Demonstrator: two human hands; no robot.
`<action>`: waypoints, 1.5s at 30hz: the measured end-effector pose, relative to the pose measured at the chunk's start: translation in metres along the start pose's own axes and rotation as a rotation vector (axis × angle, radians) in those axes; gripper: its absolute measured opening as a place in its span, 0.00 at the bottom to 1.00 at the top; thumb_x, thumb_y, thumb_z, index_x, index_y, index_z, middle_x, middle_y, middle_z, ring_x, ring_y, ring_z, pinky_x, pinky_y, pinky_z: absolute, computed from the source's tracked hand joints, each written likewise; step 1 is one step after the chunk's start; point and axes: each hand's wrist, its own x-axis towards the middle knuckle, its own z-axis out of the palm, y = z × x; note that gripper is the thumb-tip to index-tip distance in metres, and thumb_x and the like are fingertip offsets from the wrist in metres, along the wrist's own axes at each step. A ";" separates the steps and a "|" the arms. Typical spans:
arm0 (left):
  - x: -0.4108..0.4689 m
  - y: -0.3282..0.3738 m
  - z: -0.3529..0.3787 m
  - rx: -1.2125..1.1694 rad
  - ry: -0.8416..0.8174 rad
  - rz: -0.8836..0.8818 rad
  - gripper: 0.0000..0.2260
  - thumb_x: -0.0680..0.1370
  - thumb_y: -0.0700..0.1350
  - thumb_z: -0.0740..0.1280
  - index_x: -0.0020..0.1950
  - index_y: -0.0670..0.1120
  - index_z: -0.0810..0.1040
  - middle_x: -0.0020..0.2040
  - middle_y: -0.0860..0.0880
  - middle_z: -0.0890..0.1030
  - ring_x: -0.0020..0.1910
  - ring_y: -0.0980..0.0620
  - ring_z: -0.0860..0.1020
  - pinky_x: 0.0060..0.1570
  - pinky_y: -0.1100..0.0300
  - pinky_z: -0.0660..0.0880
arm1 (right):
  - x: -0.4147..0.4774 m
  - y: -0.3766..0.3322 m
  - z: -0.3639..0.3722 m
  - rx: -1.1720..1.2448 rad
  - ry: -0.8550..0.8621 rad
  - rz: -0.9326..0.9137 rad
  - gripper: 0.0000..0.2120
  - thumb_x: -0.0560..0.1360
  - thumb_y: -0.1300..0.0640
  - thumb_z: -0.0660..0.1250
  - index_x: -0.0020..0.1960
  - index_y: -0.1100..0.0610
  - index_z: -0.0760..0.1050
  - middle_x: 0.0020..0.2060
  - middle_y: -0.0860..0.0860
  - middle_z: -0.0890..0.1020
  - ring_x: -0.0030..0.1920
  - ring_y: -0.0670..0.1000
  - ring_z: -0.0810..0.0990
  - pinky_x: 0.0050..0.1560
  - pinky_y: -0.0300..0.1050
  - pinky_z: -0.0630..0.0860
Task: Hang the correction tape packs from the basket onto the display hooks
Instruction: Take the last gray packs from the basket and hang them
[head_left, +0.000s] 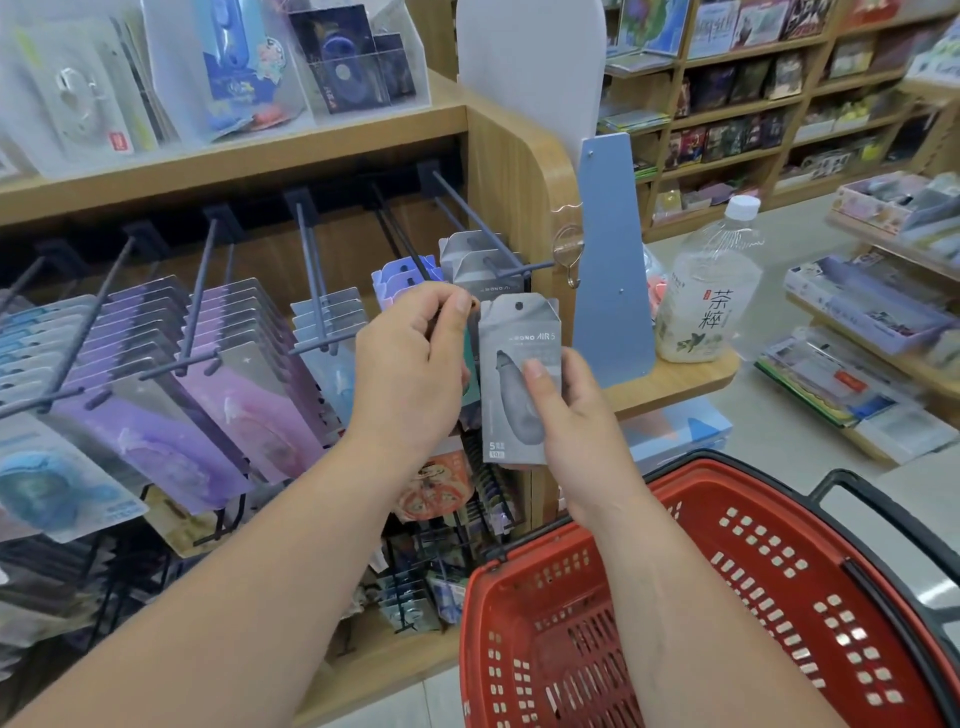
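My right hand (566, 415) grips a grey correction tape pack (511, 364) upright, thumb on its front, just below the tip of the rightmost display hook (498, 244). Two or three grey packs (467, 254) hang on that hook. My left hand (415, 364) is raised beside the held pack, thumb and forefinger pinched together near its top left corner; what they pinch is not visible. The red basket (779, 587) sits low at the right, its visible inside bare.
More hooks to the left carry rows of purple packs (208, 374) and blue packs (47, 467). A blue panel (613, 270) and a drink bottle (706, 291) stand on the shelf end at right. Lower racks hold small goods. Book shelves fill the back right.
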 end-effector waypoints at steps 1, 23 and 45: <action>-0.001 0.000 -0.001 0.003 -0.018 0.011 0.10 0.87 0.44 0.62 0.51 0.49 0.81 0.33 0.53 0.79 0.29 0.58 0.77 0.35 0.70 0.72 | 0.003 -0.001 0.000 -0.028 -0.017 -0.002 0.08 0.84 0.46 0.63 0.60 0.46 0.76 0.54 0.46 0.86 0.56 0.51 0.85 0.55 0.53 0.82; -0.014 -0.011 -0.007 -0.003 -0.113 0.057 0.17 0.87 0.46 0.60 0.60 0.73 0.71 0.38 0.46 0.78 0.38 0.43 0.78 0.41 0.47 0.76 | 0.015 0.007 -0.007 -0.018 0.075 -0.096 0.15 0.79 0.44 0.68 0.56 0.54 0.80 0.48 0.48 0.87 0.47 0.45 0.84 0.44 0.43 0.80; -0.014 -0.018 -0.011 0.008 -0.152 0.073 0.17 0.87 0.46 0.58 0.62 0.72 0.70 0.40 0.44 0.77 0.40 0.43 0.78 0.44 0.49 0.76 | 0.020 0.023 0.010 -0.123 0.415 -0.086 0.28 0.71 0.28 0.67 0.34 0.53 0.69 0.29 0.45 0.71 0.33 0.47 0.68 0.38 0.47 0.67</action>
